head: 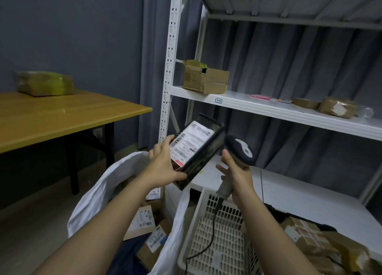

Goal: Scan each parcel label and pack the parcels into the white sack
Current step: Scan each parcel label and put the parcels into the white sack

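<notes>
While the left hand (163, 167) grips a dark parcel (203, 150) with fingers curled round its lower edge, label (190, 143) facing up, the right hand (235, 171) wraps the scanner (239, 150) handle at the parcel's 3 o'clock. At 6 o'clock gapes the white sack (99, 194), parcels inside.

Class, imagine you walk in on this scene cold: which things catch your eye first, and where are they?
At centre, the left hand holds a dark parcel, its white label up, beside the barcode scanner gripped by the right hand. Below them gapes the white sack, with labelled boxes inside. A yellow-taped parcel sits on the wooden table, far left.
</notes>
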